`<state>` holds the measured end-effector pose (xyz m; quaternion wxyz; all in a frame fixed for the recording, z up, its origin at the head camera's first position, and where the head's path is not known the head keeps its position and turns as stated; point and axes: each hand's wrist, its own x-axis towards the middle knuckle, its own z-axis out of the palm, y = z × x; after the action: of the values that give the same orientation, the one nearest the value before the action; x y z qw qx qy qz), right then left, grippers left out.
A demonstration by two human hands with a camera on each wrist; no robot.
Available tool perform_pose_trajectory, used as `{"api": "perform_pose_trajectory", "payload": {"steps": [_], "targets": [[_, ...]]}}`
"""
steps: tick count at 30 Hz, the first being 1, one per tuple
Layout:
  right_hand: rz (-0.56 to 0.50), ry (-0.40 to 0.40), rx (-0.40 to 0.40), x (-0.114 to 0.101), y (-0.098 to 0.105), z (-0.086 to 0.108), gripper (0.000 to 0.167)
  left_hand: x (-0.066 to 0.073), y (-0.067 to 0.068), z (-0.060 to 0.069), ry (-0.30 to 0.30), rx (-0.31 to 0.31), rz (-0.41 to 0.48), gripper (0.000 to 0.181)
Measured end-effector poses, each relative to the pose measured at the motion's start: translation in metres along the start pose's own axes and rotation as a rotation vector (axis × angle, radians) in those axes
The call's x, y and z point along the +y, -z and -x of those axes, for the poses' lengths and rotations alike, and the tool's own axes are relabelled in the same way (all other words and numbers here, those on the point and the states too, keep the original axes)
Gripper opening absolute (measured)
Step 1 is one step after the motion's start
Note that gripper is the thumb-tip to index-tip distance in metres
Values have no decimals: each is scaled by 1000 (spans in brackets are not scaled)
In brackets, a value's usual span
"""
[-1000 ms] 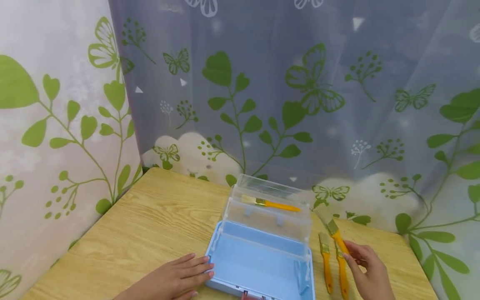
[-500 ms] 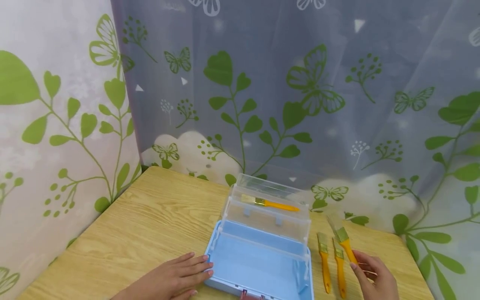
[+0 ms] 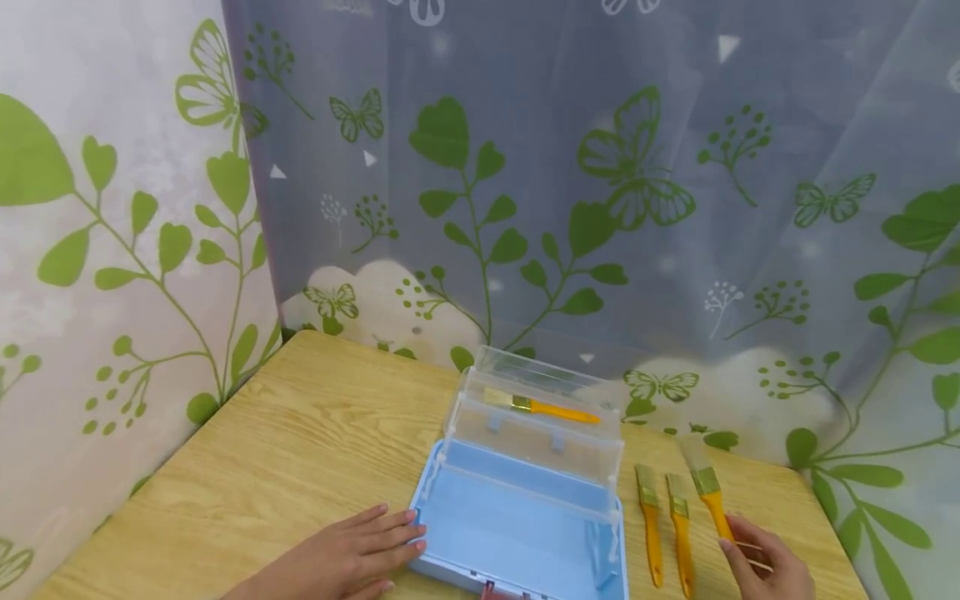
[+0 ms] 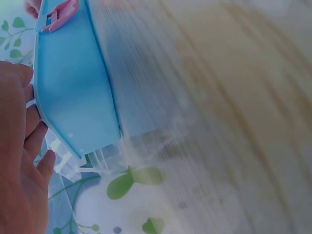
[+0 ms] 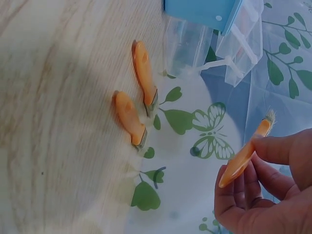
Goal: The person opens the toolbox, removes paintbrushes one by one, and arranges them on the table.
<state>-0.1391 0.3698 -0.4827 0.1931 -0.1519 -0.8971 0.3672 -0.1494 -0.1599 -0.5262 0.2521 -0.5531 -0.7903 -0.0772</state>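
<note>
My right hand (image 3: 772,560) pinches the orange handle of a paintbrush (image 3: 708,487), bristles pointing away from me. In the right wrist view the thumb lies along the handle of this paintbrush (image 5: 243,158). Two more paintbrushes, one (image 3: 650,525) nearer the box and one (image 3: 681,533) beside the held one, lie side by side on the table. My left hand (image 3: 337,557) rests flat with straight fingers, fingertips at the left edge of the open blue plastic box (image 3: 517,525). Another paintbrush (image 3: 558,411) lies in the clear upper tray (image 3: 502,433).
The wooden table (image 3: 337,425) extends left of the box. Its back edge meets a hanging curtain (image 3: 525,167) printed with leaves and butterflies. A reddish latch (image 3: 504,592) sits at the box's front.
My right hand has moved to the right with its paintbrush, away from the two lying beside the box. The left hand has stayed at the box edge.
</note>
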Motion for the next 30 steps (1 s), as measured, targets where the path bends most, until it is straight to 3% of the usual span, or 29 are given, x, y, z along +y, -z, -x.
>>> {"api": "perform_pose_trajectory", "payload": {"steps": [11,23,30], "targets": [[64,-122,-60,15,6,-9,39,4,0,1,15,10,28,47],[101,-166,-95,26,6,-18,43,6,-2,4,27,16,9,47],[63,-211,-142,30,6,-20,47,6,-2,4,21,16,12,48]]}}
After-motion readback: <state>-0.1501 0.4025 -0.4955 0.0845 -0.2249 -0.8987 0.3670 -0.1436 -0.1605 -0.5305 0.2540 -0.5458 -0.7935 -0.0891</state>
